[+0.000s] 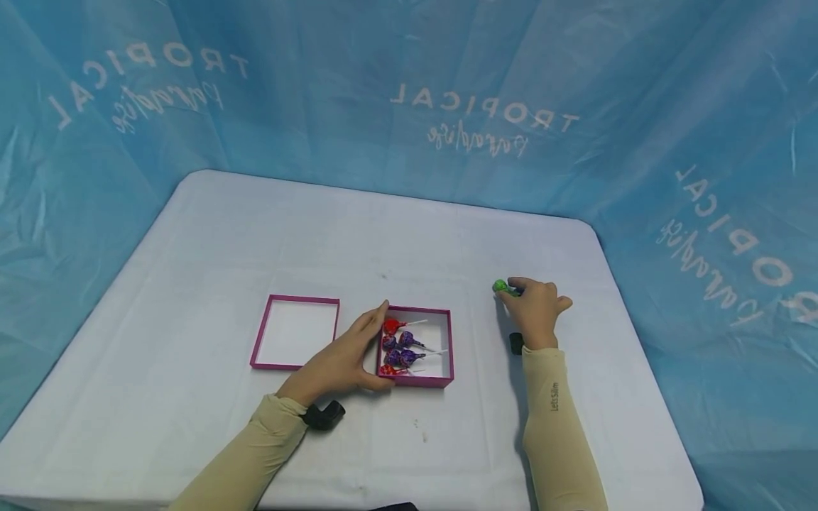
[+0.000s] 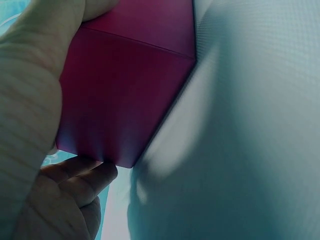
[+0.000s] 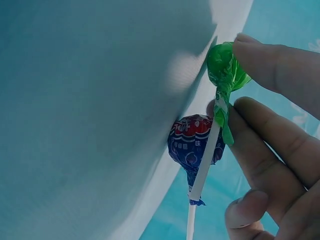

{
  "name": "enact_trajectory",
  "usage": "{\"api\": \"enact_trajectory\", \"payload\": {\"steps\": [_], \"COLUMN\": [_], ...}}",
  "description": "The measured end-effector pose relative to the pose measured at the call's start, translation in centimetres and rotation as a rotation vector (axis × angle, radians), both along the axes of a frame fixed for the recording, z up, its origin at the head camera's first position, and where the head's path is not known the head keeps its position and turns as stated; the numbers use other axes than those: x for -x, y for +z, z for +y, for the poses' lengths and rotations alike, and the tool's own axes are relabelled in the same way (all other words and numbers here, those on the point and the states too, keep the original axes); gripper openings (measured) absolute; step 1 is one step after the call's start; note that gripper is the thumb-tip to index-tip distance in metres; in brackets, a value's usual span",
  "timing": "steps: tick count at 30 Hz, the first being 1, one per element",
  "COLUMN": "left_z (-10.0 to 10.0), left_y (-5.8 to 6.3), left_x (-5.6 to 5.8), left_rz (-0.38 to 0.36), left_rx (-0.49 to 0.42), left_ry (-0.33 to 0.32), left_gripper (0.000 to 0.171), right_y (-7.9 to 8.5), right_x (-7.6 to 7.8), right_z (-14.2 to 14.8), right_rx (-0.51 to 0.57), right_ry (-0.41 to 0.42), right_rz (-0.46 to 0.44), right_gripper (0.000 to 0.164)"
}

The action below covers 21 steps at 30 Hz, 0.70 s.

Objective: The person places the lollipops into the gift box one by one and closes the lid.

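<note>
Tabletop: a white surface (image 1: 434, 248) with rounded far corners, reaching beneath and beyond both hands; small specks (image 1: 418, 429) dot it toward the person from the left hand.
Backdrop: blue sheeting (image 1: 358, 42) hangs past the hands and to either side, its pale "TROPICAL Paradise" lettering mirror-reversed.
Left hand: this hand (image 1: 341, 362) grips the left side of the box, thumb at the near corner, fingers toward the far one.
Box: pink-walled box (image 1: 422, 382) just right of the left hand, containing red lollipops (image 1: 391, 326) and purple lollipops (image 1: 409, 358).
Tray: a shallow pink-rimmed tray (image 1: 303, 298), left of the left hand.
Right hand: this hand (image 1: 535, 306) pinches a green lollipop (image 3: 220, 65), well apart from the box.
Right wrist view: reveals a blue lollipop (image 3: 192, 140) beside the right fingers, mostly hidden from the head camera; whether it is held cannot be told.
Left wrist view: shows the box's plain outer walls, fingertips touching an edge.
Head view: alone shows the tan sleeves (image 1: 559, 419).
</note>
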State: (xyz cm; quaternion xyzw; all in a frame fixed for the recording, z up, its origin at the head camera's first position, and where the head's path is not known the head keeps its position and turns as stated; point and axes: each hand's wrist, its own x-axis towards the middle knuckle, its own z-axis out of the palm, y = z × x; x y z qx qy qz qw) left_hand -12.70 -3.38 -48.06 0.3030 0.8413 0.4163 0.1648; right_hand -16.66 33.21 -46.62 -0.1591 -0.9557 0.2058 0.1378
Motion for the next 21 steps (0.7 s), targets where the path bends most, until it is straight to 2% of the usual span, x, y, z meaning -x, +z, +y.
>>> {"api": "enact_trajectory", "payload": {"steps": [9, 21], "left_z": [0.03, 0.07], "left_y": [-0.02, 0.04], "left_x": [-0.03, 0.00], "left_rz": [-0.023, -0.027], "left_rx": [0.003, 0.001], "left_ry": [0.009, 0.015], "left_gripper": [0.131, 0.131], "right_y": [-0.20, -0.21], "right_x": [0.31, 0.73], "right_z": [0.13, 0.32], "right_rx": [-0.003, -0.014], "right_ry": [-0.013, 0.008], "right_rz": [-0.040, -0.039], "right_gripper": [0.038, 0.036]}}
